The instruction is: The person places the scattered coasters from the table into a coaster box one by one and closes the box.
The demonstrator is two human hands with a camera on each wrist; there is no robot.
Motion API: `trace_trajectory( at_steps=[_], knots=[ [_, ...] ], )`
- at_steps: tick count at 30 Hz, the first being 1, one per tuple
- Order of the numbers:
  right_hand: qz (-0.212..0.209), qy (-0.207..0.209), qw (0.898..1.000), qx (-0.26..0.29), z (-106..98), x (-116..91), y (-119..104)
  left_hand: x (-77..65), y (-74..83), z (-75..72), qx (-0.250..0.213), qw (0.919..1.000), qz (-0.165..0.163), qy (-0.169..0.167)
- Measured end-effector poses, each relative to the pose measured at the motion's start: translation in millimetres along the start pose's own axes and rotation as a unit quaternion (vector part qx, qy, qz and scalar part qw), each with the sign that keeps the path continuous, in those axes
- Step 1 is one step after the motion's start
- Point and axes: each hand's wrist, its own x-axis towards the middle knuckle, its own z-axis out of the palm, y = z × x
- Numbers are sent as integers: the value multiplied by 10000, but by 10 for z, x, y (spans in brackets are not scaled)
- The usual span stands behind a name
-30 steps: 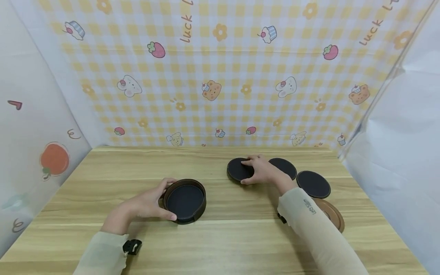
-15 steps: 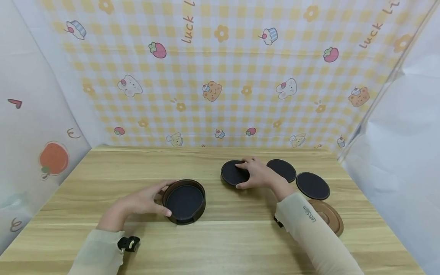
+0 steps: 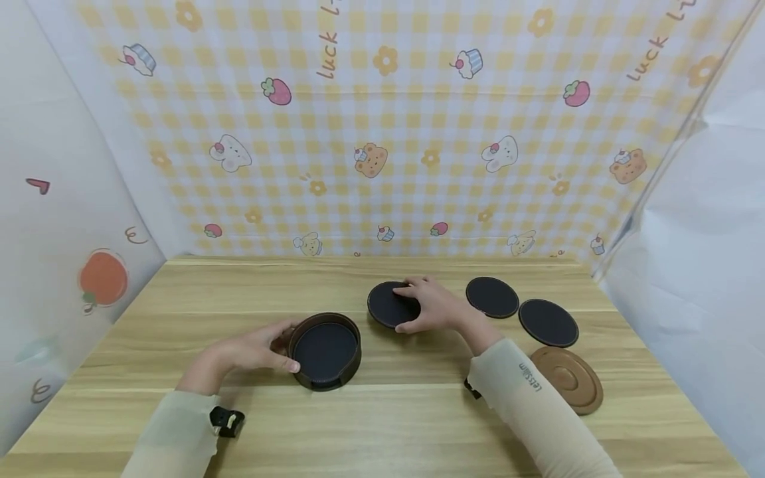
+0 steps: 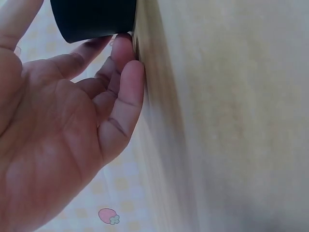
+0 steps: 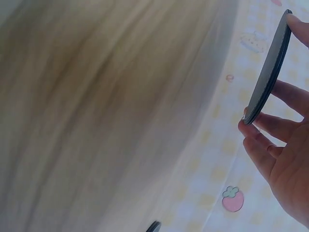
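Right hand [image 3: 438,309]: spread wide, pinching black coaster [image 3: 385,307]
Coaster bearing: two o'clock from coaster holder [image 3: 353,367]
Left hand [image 3: 255,350]: half-open, gripping holder's nine-o'clock side

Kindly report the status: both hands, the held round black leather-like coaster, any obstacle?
Left hand curved around dark circular leather-like holder. Right hand gripping coaster above wooden table. No obstacle visible between coaster and holder.

The left wrist view crops the holder [image 4: 96,18].

The held disc [image 3: 387,307] is black, perhaps grey underneath.
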Motion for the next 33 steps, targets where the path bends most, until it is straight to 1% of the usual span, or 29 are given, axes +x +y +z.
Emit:
trace_trajectory(
  at_steps=[4, 17, 23, 28, 33],
  knots=[
    [-72, -14, 10000, -50, 28, 0, -75, 0, -11, 12, -15, 10000, -47, 2],
    [-443, -97, 9988, 183, 95, 1, -370, -5, -2, 29, -118, 9996, -269, 50],
    [-624, -111, 9978, 185, 119, 35, -527, -8, -5, 11, -96, 9996, -275, 0],
    [-719, -217, 9972, 72, 118, 71, -662, -7, 3, -12, -150, 9996, -226, -26],
    [-896, -336, 9952, -181, 149, 112, -776, 4, 13, -5, -106, 9992, -379, 47]
  ],
)
